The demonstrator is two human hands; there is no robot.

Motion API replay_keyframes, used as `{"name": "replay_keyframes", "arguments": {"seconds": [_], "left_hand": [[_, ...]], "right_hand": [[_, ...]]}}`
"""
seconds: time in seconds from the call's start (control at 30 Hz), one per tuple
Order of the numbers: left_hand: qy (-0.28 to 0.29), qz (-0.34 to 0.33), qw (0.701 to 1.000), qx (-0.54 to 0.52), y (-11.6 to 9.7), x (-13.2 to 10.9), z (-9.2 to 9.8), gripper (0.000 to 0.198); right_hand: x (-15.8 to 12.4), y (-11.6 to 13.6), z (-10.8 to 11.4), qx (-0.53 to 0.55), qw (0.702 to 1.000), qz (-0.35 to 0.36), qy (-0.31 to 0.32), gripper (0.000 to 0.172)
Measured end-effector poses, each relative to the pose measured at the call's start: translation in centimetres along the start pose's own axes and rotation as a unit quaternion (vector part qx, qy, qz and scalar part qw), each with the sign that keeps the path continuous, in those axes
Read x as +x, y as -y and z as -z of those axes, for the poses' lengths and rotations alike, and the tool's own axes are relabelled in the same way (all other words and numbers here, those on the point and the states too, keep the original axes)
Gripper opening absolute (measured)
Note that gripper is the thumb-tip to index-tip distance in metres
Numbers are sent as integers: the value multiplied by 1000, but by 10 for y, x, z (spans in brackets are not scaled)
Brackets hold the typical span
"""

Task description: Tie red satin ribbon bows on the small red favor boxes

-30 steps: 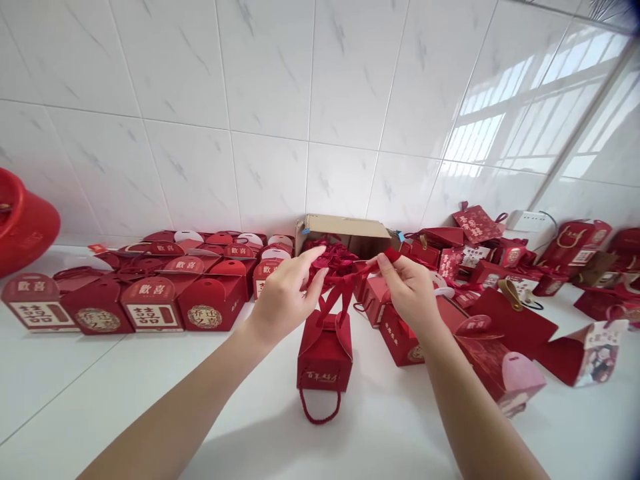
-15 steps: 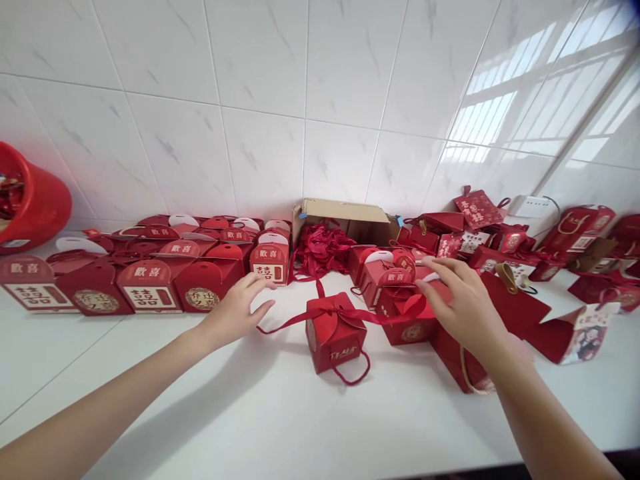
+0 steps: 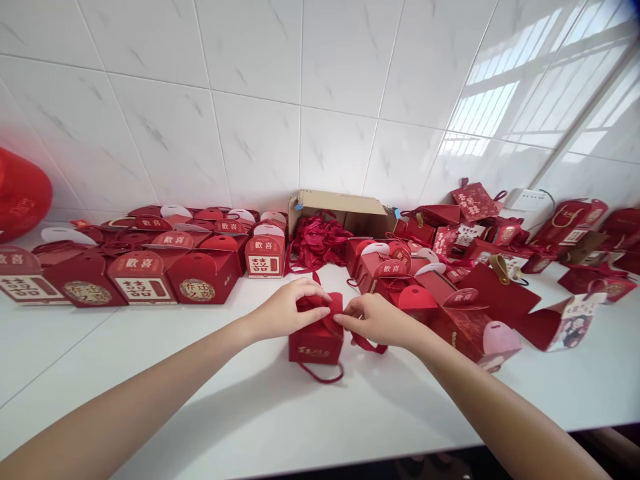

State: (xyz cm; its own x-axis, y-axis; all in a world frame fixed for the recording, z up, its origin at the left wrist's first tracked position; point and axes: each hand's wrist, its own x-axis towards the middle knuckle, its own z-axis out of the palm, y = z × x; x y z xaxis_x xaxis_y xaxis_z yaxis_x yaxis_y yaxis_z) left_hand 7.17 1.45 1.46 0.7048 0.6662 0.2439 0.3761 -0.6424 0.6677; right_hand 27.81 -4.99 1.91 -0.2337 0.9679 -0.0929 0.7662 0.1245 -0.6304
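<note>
A small red gift box (image 3: 315, 345) with gold lettering and a cord handle stands on the white counter (image 3: 250, 400) in front of me. A red ribbon (image 3: 367, 343) is tied across its top, with one tail trailing to the right. My left hand (image 3: 287, 312) pinches the ribbon at the top left of the box. My right hand (image 3: 373, 321) pinches it at the top right. The fingertips of both hands nearly meet over the box.
Rows of closed red gift boxes (image 3: 145, 270) line the wall at left. An open cardboard box (image 3: 340, 205) spills red ribbons (image 3: 317, 241) at the back. Loose boxes and flat red bags (image 3: 495, 293) crowd the right. A red bucket (image 3: 20, 193) sits far left.
Both hands had drawn apart from the box with the ribbon ends stretched out. Now they have come back together on top of the box and pinch the ribbon.
</note>
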Motion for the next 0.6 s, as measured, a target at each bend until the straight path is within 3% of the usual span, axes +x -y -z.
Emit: {"name": "replay_keyframes", "arguments": {"seconds": [0.13, 0.27, 0.43, 0.53, 0.6], "left_hand": [[1, 1, 1000, 12, 2, -8, -5, 27], [-34, 22, 999, -9, 3, -16, -6, 33], [-107, 122, 984, -77, 14, -21, 0, 34], [-82, 179, 976, -97, 20, -23, 2, 38], [-31, 212, 970, -112, 21, -25, 4, 40]], "right_hand": [[-2, 2, -8, 79, 995, 11, 53, 36], [-2, -2, -9, 154, 986, 36, 43, 35], [-1, -8, -7, 345, 934, 1, 88, 33], [1, -11, -8, 376, 922, -19, 91, 38], [2, -12, -9, 346, 934, -44, 80, 39]]}}
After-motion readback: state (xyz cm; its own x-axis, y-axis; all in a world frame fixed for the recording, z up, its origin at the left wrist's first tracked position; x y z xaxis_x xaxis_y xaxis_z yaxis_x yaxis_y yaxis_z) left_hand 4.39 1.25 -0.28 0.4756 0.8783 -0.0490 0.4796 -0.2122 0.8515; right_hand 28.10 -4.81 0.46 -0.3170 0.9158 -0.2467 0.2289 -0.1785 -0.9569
